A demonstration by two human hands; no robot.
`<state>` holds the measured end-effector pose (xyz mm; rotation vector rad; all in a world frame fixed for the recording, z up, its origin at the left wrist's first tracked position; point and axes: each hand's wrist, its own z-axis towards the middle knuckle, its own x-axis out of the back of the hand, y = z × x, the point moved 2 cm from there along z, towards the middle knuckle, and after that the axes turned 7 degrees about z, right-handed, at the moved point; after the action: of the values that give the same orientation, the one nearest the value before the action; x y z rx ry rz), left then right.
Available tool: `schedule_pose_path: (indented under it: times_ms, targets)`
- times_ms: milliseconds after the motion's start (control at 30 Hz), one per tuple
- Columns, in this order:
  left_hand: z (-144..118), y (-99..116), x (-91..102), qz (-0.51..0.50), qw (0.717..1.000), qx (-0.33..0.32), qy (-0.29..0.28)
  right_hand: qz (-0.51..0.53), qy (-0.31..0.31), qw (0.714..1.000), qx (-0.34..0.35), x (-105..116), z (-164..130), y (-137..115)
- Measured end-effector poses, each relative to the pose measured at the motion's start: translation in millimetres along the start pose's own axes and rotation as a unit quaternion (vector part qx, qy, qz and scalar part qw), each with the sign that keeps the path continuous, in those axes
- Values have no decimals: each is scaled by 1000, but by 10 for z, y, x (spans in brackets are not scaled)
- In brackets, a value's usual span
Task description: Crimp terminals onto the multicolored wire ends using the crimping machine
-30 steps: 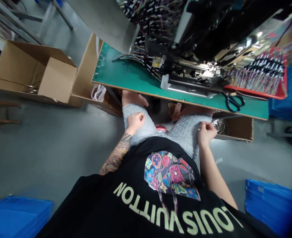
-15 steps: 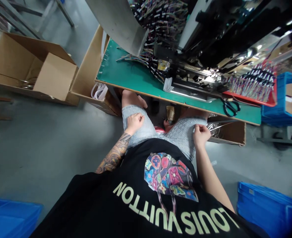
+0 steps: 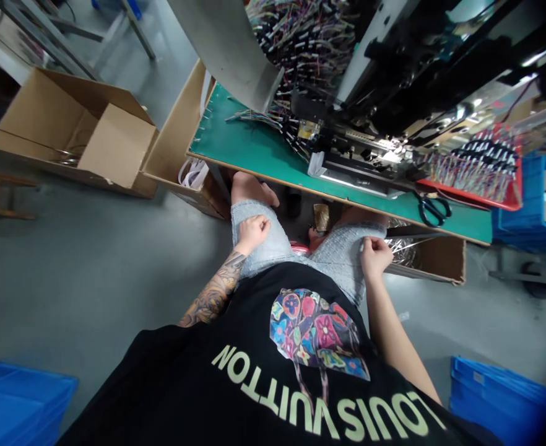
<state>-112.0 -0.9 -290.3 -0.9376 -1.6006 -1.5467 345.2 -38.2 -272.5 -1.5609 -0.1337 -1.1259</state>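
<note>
Pale grey denim shorts [image 3: 273, 244] cover both my thighs at the middle of the view, just below the front edge of the green-topped wooden surface [image 3: 254, 152], and they are what both my hands touch. My left hand [image 3: 253, 232], at the end of a tattooed forearm, is curled into a loose fist with the fingers folded in, pressed on the cloth over my left thigh near the hem; I cannot tell whether it pinches the fabric or only rests there. My right hand [image 3: 374, 256] is closed in the same way on the cloth over my right thigh, knuckles up, and again I cannot tell whether cloth is caught between the fingers. My black printed T-shirt [image 3: 277, 371] fills the 6 o'clock part of the view. On the surface, at 12 o'clock, stands a dark machine with a bright metal front [image 3: 361, 167], and a mass of thin coloured wires [image 3: 296, 43] hangs beside it. At 2 o'clock, black-handled scissors [image 3: 433, 210] lie near the surface's front edge, just beside a red tray of wire ends [image 3: 481, 170]. An open brown cardboard box [image 3: 78, 133] sits on the grey floor at 10 o'clock, and blue plastic crates stand at 8 o'clock [image 3: 17, 402] and 4 o'clock [image 3: 500, 396].
</note>
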Motion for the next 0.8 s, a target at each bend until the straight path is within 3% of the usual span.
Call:
schedule_pose_path:
  times_ms: [800]
  targets:
    - [-2, 8, 32, 5, 1000, 15, -10, 24, -33, 999, -14, -71, -16, -78]
